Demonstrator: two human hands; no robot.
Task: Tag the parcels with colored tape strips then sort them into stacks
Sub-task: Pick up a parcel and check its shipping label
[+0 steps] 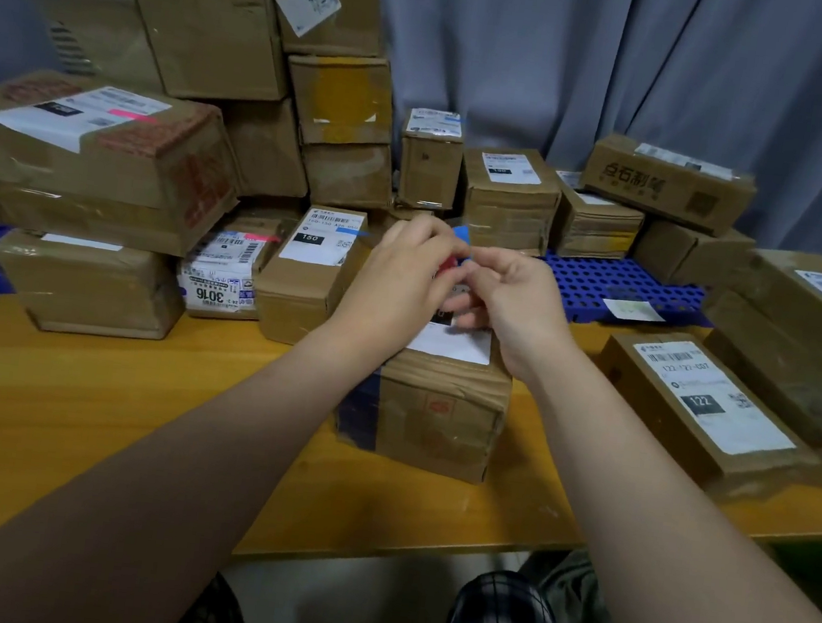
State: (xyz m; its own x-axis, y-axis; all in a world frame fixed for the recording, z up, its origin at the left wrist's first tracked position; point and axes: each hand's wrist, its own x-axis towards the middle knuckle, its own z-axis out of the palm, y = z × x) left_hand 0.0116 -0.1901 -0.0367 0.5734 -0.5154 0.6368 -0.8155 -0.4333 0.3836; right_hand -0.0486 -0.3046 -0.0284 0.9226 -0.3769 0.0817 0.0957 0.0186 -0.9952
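A brown cardboard parcel (438, 411) with a white label stands in front of me on the wooden table (81, 402). Both hands meet just above its top. My left hand (402, 279) has its fingers curled round a small red tape piece (449, 263). My right hand (508, 296) pinches at the same spot; a bit of blue tape (464, 234) shows just behind the fingers. What else the fingers hold is hidden. Parcels at the left carry pink strips (131, 115) and one parcel (309, 269) carries a blue strip.
Stacked cartons (202, 11) rise at the back left. More parcels (509, 197) line the back on a blue perforated mat (602, 282). A flat parcel labelled 122 (700, 411) and larger boxes (805, 336) lie at the right. Grey curtain behind.
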